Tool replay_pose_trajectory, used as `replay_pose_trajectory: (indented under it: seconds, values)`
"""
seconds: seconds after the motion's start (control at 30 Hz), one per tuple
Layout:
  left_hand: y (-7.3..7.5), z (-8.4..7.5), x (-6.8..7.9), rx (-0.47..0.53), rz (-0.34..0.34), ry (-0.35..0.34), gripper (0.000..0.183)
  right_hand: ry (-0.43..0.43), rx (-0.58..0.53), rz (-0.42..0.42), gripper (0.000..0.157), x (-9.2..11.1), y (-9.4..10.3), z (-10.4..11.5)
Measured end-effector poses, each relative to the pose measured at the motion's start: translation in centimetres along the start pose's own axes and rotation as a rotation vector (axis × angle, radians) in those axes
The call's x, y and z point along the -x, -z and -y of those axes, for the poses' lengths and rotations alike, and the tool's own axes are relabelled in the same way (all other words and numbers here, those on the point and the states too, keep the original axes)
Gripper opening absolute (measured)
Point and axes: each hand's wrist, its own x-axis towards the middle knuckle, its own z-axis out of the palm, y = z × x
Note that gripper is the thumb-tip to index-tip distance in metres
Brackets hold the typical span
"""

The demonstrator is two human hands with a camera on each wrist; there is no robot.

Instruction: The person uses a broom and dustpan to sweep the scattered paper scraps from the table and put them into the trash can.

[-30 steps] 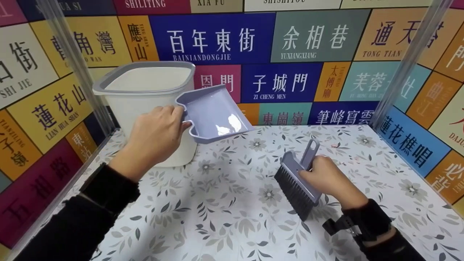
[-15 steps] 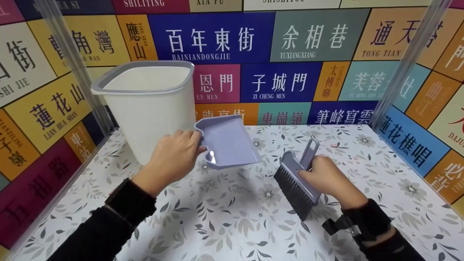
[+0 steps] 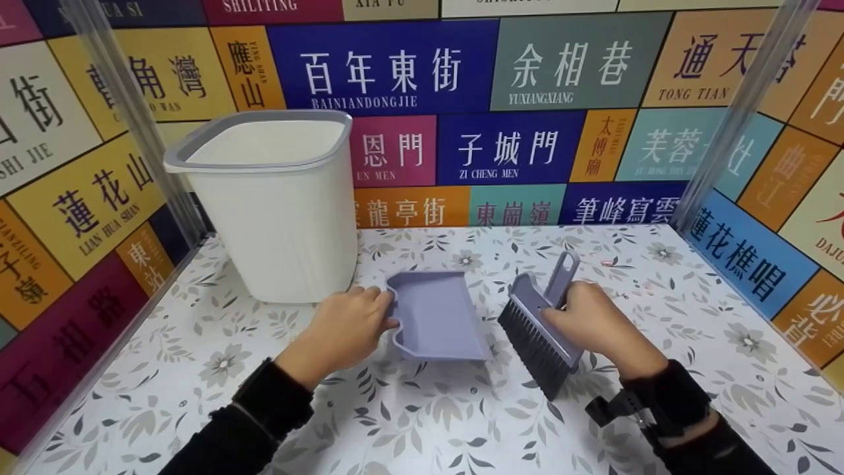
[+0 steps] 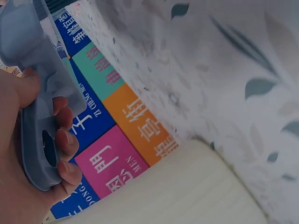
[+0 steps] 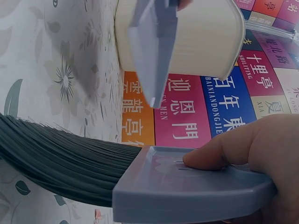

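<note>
My left hand (image 3: 349, 330) grips the handle of a lavender dustpan (image 3: 438, 316), whose front lip points right toward the brush. In the left wrist view the fingers curl round the dustpan handle (image 4: 35, 140), which has an oval hole. My right hand (image 3: 597, 323) holds a matching hand brush (image 3: 547, 330) with dark bristles. Its bristles slant down to the left over the tabletop, beside the dustpan lip. In the right wrist view the thumb presses on the brush's back (image 5: 187, 182), and the bristles (image 5: 60, 158) bend. The pan's inside shows bare lavender plastic.
A white bin (image 3: 277, 224) with a grey rim stands at the back left, just behind my left hand. Small pinkish scraps (image 3: 636, 287) lie on the flower-patterned tabletop (image 3: 455, 422) beyond the brush. Sign-printed walls (image 3: 395, 66) close off the back and sides.
The dustpan in my left hand has come down from beside the bin's rim, moving right and nearer to me, to low over the table near the brush. My right hand has stayed almost still.
</note>
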Motion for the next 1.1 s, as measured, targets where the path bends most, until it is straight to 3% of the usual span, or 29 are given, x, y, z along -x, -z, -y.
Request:
replay_pose_trajectory:
  seconds: [0.4, 0.73, 1.1]
  values:
    - [-2.9, -2.0, 0.6, 0.078, 0.072, 0.016, 0.031, -0.016, -0.004, 0.005, 0.024, 0.0, 0.1, 0.1]
    - [-3.3, -2.6, 0.3, 0.129, 0.131, 0.044, 0.031, -0.031, -0.013, 0.013, 0.024, 0.0, 0.1, 0.1]
    - [-3.8, -3.1, 0.4, 0.219, 0.259, 0.108, 0.028, -0.028, -0.008, 0.014, 0.024, 0.3, 0.1, 0.3]
